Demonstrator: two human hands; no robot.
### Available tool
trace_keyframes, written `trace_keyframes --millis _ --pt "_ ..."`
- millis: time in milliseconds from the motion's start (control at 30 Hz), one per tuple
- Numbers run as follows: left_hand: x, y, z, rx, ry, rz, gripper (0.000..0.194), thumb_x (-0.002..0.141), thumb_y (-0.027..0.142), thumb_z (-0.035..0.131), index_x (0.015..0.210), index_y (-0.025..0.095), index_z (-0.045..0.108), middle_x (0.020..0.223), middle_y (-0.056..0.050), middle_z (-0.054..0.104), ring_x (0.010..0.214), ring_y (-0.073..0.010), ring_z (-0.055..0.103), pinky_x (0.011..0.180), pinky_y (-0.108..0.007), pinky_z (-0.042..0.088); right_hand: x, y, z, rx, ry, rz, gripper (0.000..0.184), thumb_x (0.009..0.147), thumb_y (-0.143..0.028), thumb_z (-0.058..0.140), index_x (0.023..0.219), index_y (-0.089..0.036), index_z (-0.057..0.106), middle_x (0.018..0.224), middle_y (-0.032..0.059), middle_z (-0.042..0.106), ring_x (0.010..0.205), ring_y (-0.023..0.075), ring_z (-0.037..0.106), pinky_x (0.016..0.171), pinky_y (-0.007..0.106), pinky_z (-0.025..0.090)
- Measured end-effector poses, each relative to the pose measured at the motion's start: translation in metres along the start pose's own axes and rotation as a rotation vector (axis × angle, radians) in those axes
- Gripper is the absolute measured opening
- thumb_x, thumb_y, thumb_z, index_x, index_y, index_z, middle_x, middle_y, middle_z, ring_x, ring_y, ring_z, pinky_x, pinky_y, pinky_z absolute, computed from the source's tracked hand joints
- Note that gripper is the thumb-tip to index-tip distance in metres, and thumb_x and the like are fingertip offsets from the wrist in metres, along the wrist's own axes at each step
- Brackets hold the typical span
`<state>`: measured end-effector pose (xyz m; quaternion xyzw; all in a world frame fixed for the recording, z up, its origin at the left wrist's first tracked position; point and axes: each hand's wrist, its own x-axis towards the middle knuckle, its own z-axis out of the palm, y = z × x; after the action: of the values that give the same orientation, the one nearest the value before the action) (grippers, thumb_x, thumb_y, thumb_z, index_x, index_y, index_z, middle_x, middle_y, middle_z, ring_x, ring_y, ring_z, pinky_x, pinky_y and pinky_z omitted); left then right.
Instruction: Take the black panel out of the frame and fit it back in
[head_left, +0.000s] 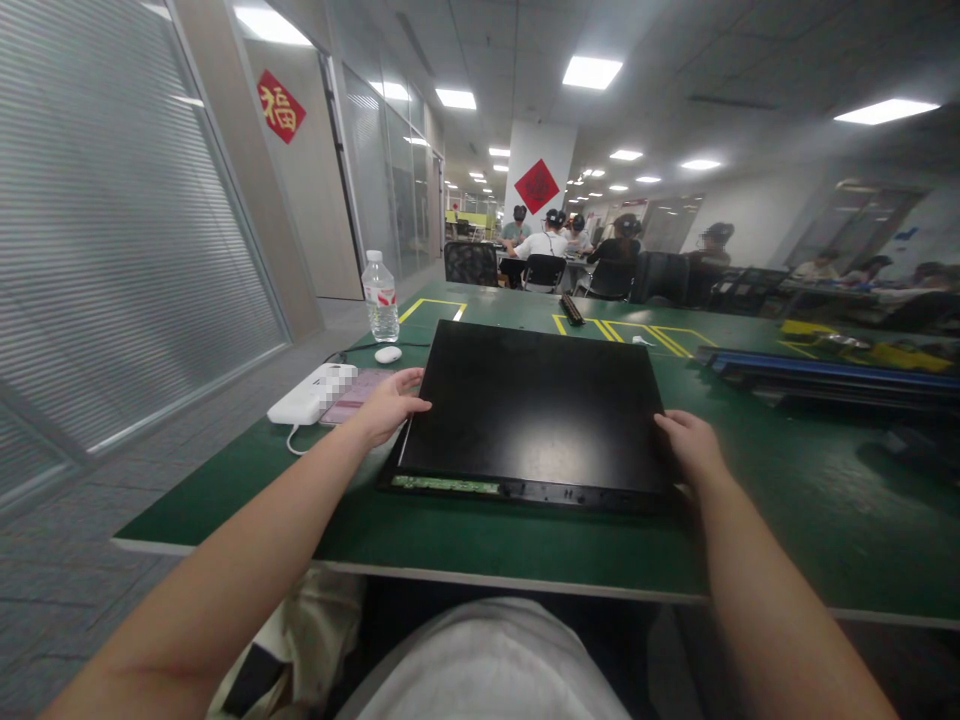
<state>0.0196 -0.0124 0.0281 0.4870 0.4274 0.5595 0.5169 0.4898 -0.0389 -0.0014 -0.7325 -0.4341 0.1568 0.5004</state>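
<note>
A black display panel (536,400) sits at a slant over the green table, its far edge raised. Along its near edge runs a dark strip with a green circuit board (446,485) at the left part. My left hand (390,405) grips the panel's left side, thumb on the front face and fingers curled behind the edge. On the opposite side my right hand (691,445) holds the right edge, thumb in front, its other fingers mostly hidden. Whether the panel's lower edge touches the table I cannot tell.
Left of the panel are a water bottle (381,298), a small white case (388,354), a white power bank with a cable (304,397) and a pinkish flat item (352,400). Long dark-blue frame pieces (825,375) lie at the right. A dark ridged stick (571,309) rests at the back.
</note>
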Motion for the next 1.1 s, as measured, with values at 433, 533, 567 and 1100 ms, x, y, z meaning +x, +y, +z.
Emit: trace_keyframes --millis 433,533,567,1100 --pt "0.0027 -0.0022 0.0023 -0.020 0.078 0.075 0.055 0.046 0.007 0.082 0.096 0.017 0.063 0.097 -0.002 0.067 0.092 -0.0182 0.065 0.098 -0.040 0.047 -0.0044 -0.0068 0.0019 0.270 0.060 0.017 0.024 0.056 -0.034 0.072 0.074 -0.019 0.073 0.071 0.0035 0.071 0.065 0.0181 0.060 0.059 0.027 0.044" --pt "0.0026 -0.0022 0.0031 -0.024 0.083 0.073 0.055 0.045 0.005 0.081 0.095 0.017 0.064 0.096 -0.002 0.067 0.089 -0.0177 0.065 0.095 -0.040 0.048 -0.0030 -0.0042 0.0027 0.283 0.060 0.010 0.023 0.053 -0.033 0.073 0.071 -0.019 0.072 0.067 0.0023 0.070 0.062 0.0179 0.059 0.058 0.028 0.043" --pt "0.0025 -0.0021 0.0034 -0.025 0.088 0.071 0.054 0.045 0.005 0.081 0.095 0.017 0.064 0.096 -0.002 0.067 0.089 -0.0178 0.065 0.095 -0.040 0.048 -0.0024 -0.0032 0.0027 0.279 0.060 0.008 0.023 0.053 -0.033 0.073 0.071 -0.020 0.072 0.066 0.0022 0.070 0.062 0.0181 0.059 0.058 0.028 0.043" --pt "0.0032 -0.0079 0.0035 0.002 0.117 0.069 0.050 0.044 0.004 0.080 0.090 0.016 0.064 0.092 -0.002 0.068 0.094 -0.0211 0.066 0.098 -0.043 0.047 -0.0057 -0.0080 0.0007 0.145 0.051 0.021 0.015 0.059 -0.029 0.072 0.070 -0.021 0.073 0.073 0.0041 0.072 0.072 0.0215 0.063 0.069 0.032 0.046"
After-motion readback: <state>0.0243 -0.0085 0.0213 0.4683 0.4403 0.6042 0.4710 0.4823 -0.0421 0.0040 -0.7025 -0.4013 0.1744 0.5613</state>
